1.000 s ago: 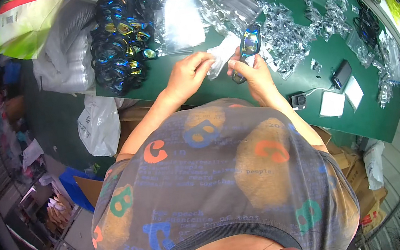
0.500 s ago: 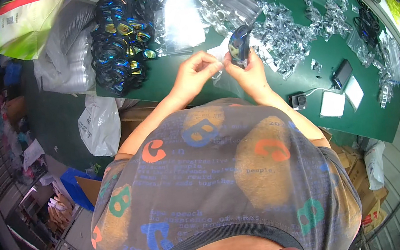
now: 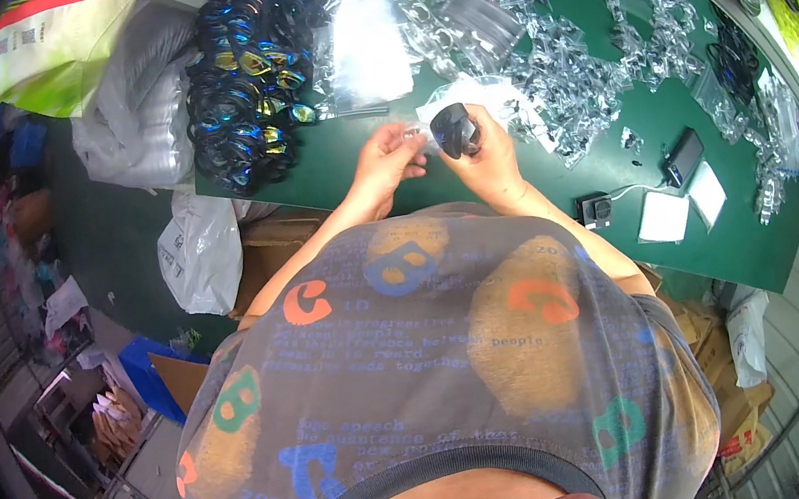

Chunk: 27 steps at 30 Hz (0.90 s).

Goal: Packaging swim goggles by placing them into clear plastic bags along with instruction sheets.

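Note:
Above the near edge of the green table (image 3: 553,191), my right hand (image 3: 491,159) is closed around dark swim goggles (image 3: 452,129). Just left of them, my left hand (image 3: 386,162) pinches a small piece of clear plastic (image 3: 417,134); its exact kind is too small to tell. Only a narrow gap separates the two hands. Behind them lies a white sheet (image 3: 472,92). To the far left is a tall heap of black goggles (image 3: 248,78) with mirrored blue and yellow lenses. A stack of clear plastic bags (image 3: 369,47) lies beside that heap.
Small clear plastic packets (image 3: 567,66) spread over the table's back and right. At right are a small black camera (image 3: 594,212), a cabled black device (image 3: 683,157) and white pads (image 3: 664,217). A wrapped grey bundle (image 3: 137,133) and a white bag (image 3: 202,255) are at left.
My right hand has tipped the goggles over and brought them nearer and to the left. My left hand has shifted slightly left and nearer, with clear plastic at its fingertips.

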Tool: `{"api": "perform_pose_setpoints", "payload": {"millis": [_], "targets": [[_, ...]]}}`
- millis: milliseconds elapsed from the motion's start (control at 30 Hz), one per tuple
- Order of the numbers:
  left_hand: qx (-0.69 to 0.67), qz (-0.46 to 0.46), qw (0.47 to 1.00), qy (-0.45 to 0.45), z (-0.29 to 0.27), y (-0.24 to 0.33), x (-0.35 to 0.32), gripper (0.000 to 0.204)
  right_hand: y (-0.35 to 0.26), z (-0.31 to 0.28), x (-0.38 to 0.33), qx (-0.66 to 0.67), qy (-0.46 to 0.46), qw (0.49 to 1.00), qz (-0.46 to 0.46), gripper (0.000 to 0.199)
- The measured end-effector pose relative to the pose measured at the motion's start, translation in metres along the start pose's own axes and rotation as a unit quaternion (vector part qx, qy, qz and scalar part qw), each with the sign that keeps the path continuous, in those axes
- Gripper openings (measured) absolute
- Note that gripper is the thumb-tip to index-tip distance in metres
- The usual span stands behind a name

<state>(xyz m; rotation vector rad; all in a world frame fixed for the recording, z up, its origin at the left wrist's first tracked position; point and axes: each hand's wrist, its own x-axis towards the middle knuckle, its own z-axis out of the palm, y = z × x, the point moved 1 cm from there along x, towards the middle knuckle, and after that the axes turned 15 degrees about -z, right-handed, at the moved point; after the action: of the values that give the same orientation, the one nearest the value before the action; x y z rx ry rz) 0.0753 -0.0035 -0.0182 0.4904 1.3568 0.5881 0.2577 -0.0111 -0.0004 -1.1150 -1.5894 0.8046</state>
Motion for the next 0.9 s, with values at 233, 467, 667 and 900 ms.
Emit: {"api": "perform_pose_setpoints", "payload": {"millis": [233,467,667,900], "targets": [[0.106,0.186,0.975,0.064,-0.012,0.01,0.038,0.022,-0.006,-0.018,0.009,-0.046,-0.112,0.986,0.111,0.051],[0.385,0.384,0.832,0.108,0.014,0.046,0.003,0.023,-0.032,-0.039,0.004,-0.185,-0.301,0.935,-0.03,0.055],[0.34,0.261,0.9,0.082,0.011,0.046,-0.006,0.012,-0.017,-0.044,0.0,-0.261,-0.349,0.9,-0.004,0.05],[0.415,0.374,0.827,0.065,0.023,0.043,-0.026,0.009,0.018,-0.019,0.0,0.076,-0.294,0.908,0.29,0.032]]}}
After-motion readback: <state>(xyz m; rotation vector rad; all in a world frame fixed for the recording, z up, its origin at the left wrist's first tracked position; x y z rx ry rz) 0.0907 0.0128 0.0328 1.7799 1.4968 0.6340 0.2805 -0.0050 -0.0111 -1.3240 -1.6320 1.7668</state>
